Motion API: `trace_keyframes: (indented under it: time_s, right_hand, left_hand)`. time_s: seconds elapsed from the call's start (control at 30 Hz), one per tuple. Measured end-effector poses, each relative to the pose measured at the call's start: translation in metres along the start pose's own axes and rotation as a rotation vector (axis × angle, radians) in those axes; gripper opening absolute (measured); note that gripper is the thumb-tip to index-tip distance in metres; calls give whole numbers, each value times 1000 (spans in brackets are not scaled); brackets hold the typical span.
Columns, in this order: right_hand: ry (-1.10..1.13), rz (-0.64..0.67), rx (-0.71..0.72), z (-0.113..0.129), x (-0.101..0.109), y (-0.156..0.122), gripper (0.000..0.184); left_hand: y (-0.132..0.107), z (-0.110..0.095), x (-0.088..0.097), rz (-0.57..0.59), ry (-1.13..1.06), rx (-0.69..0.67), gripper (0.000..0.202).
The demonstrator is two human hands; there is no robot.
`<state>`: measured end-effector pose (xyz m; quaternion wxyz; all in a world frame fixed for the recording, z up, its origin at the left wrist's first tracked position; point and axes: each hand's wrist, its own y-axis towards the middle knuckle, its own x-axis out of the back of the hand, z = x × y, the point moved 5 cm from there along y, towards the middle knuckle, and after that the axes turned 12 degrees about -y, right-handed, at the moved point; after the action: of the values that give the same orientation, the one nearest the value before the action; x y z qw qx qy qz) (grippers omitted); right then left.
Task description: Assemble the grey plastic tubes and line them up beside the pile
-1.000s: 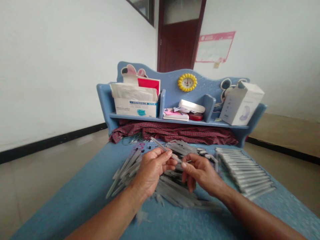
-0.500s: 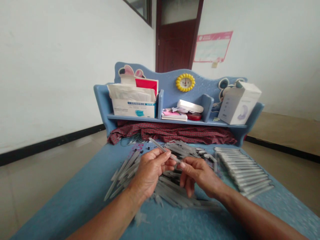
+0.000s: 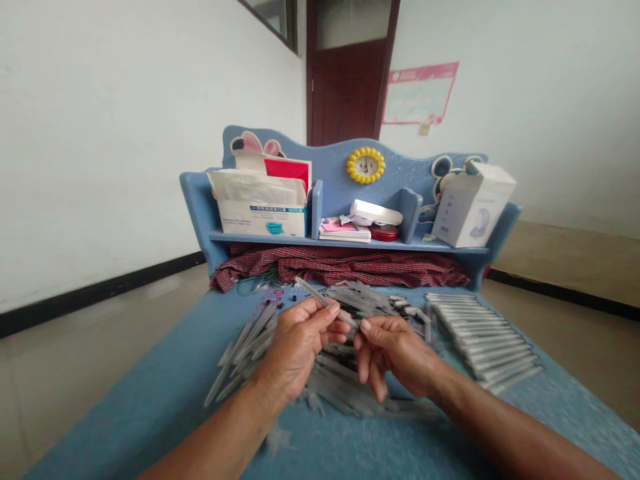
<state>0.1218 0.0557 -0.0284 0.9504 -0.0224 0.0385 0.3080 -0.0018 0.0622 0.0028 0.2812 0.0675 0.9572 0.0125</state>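
Observation:
My left hand (image 3: pixel 297 347) pinches a thin grey pen tube (image 3: pixel 320 299) that slants up and away to the left. My right hand (image 3: pixel 395 353) meets it at the tube's near end, thumb and forefinger closed on the tip. Both hands hover over a loose heap of grey pen tubes (image 3: pixel 330 373) on the blue desk (image 3: pixel 150 413). To the right lies a neat row of finished tubes (image 3: pixel 480 340) side by side.
A blue shelf (image 3: pixel 350 243) at the desk's back carries a mask box (image 3: pixel 260 207), notebooks, a red tin, a yellow clock (image 3: pixel 366 165) and a white carton (image 3: pixel 473 205). Red checked cloth (image 3: pixel 345 267) lies under it. A dark door (image 3: pixel 345 80) stands behind.
The view has drifted slightly, so everything sits a little further left. My hands hold the same tube in the same pinch, with the fingers barely moved.

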Motion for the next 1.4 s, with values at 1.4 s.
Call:
trace_keyframes:
  time_s: [1.4]
  right_hand:
    - [-582,-473,73,35,107,-2,26]
  left_hand:
    - [-4,7,-12,214,593,184,24]
